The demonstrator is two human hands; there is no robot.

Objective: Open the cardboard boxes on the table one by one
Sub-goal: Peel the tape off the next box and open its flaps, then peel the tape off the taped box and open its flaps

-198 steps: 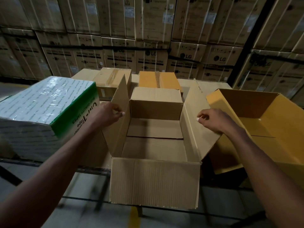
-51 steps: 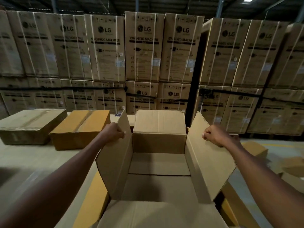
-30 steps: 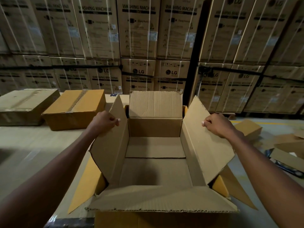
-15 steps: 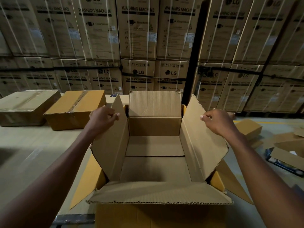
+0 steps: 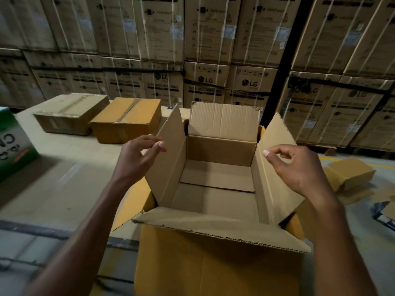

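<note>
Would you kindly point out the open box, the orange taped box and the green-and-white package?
open box (image 5: 215,201), head view, inner floor.
orange taped box (image 5: 130,112), head view, taped top face.
green-and-white package (image 5: 12,146), head view, printed side face.

Left hand (image 5: 136,155), right hand (image 5: 299,165) raised, fingers loosely curled (holding nothing).

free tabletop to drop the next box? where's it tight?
Bare table: the wide patch bordered by the green-and-white carton on the left, the two taped boxes behind and the open box on the right. Tight: the open box's flaps spread wide at the table's right end, both hands beside them; loose cardboard litters the floor there.
</note>
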